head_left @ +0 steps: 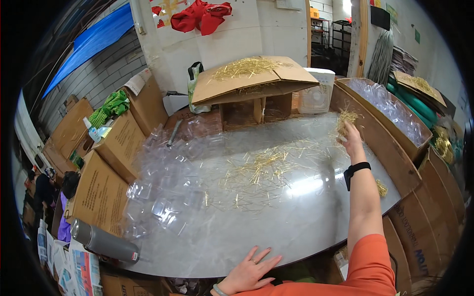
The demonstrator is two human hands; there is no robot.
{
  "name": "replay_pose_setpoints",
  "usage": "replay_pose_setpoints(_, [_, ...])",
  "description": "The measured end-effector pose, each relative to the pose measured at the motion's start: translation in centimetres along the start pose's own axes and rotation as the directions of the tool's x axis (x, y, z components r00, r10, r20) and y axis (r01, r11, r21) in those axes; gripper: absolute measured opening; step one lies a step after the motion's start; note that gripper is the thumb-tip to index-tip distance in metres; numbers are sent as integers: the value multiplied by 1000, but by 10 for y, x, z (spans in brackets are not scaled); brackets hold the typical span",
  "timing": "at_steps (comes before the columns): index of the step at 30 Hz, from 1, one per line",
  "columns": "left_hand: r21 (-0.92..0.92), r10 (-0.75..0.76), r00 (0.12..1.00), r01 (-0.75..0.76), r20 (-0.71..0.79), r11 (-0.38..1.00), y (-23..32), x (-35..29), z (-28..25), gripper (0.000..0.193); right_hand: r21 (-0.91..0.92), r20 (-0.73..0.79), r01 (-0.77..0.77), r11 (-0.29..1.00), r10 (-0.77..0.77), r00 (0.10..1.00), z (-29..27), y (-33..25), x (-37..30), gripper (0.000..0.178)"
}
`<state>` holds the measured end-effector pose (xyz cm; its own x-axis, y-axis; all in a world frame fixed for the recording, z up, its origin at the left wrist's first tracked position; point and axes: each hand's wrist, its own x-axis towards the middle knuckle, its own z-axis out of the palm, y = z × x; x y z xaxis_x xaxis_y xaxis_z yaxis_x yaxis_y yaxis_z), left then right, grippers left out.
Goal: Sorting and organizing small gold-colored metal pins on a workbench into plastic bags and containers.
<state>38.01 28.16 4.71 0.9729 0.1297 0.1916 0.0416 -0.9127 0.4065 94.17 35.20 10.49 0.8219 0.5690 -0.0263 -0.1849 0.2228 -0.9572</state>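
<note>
At the far right of the grey table [207,246], my right hand [351,140] is raised with its fingers closed round a loose bunch of thin gold wire strips [348,116]. A black band circles that wrist. My left hand [251,271] lies by the table's near edge with its fingers spread and nothing in them. Many more gold strips [266,165] are scattered over the middle of the table. A small gold bundle [380,188] rests beside my right forearm. To the left spreads a heap of clear plastic boxes [170,197].
A cardboard sheet [291,74] with gold strips on top stands over the far edge. Beside it is a white plastic basket [316,93]. A grey bottle [106,241] lies at the near left. Cartons [101,195] line the left; a box of clear plastic pieces [387,106] stands right.
</note>
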Motion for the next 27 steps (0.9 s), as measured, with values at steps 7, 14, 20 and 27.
replay_pose_setpoints(7, [-5, -20, 1000, 19, -14, 1000, -1, 1, 3, 67, 117, 5, 89, 989, -90, 996, -24, -8, 13, 37])
replay_pose_setpoints(14, [39, -69, 996, 67, 51, 997, 8, 9, -9, 67, 288, 56, 4, 958, -21, 998, -17, -23, 24, 30])
replay_pose_setpoints(20, [-25, -40, 999, 40, 26, 999, 0, 7, -2, 68, 338, 74, -11, 941, -15, 997, -24, -22, 48, 25])
replay_pose_setpoints(27, [-28, -56, 998, 56, 8, 998, 2, 5, -2, 66, 215, 35, 1, 977, -9, 999, -17, 3, 59, 41])
